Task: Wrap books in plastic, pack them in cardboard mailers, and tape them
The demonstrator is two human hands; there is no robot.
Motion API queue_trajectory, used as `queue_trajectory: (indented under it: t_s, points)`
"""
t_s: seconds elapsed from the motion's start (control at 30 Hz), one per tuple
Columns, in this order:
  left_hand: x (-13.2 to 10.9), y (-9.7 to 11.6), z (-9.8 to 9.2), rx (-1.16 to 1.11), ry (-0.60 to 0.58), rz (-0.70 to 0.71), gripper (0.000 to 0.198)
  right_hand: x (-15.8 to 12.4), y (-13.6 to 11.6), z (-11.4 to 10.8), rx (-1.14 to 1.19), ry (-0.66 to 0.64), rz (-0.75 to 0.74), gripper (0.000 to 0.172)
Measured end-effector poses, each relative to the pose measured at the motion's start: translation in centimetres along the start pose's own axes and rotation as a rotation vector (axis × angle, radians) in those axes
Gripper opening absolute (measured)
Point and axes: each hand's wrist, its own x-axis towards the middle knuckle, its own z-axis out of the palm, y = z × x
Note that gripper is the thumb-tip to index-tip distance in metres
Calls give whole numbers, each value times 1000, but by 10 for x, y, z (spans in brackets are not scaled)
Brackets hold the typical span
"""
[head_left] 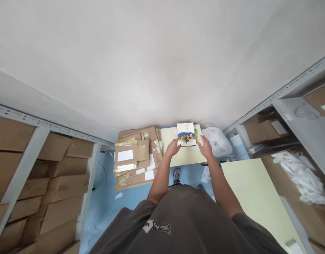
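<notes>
Wears dark shirt point(194, 222); faces pale table point(173, 158) against white wall point(162, 63); has left hand point(173, 147) at edge of illegibly titled book point(186, 134) in unclear grip, right hand point(205, 147) loosely open beside; displays "Time" on shirt.

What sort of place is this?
Probably a storeroom or packing area: cardboard boxes fill the shelving on the left, and a pile of what looks like flattened cardboard lies beside a book.

I can't read the tiny lettering point(189, 127) on the book point(186, 134), cardboard boxes point(9, 132) run past my feed's left edge, and the shirt point(190, 215), cut off below, leaves me only one shoe point(176, 174).
</notes>
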Motion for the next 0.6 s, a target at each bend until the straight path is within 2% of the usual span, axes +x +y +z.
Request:
queue_trajectory:
  t_s: [0.17, 0.37, 0.5, 0.6]
  points:
    - [13, -36, 8, -96, 37, -163, 62, 42, 6, 38, -13, -114, 14, 69]
    - [43, -66, 42, -205, 11, -324, 71, 74, 32, 70, -149, -295, 89, 70]
    - [74, -81, 67, -243, 18, -446, 79, 86, 38, 92, -308, -463, 154, 70]
    - [89, -96, 78, -251, 97, -510, 74, 85, 30, 113, -396, -551, 78, 69]
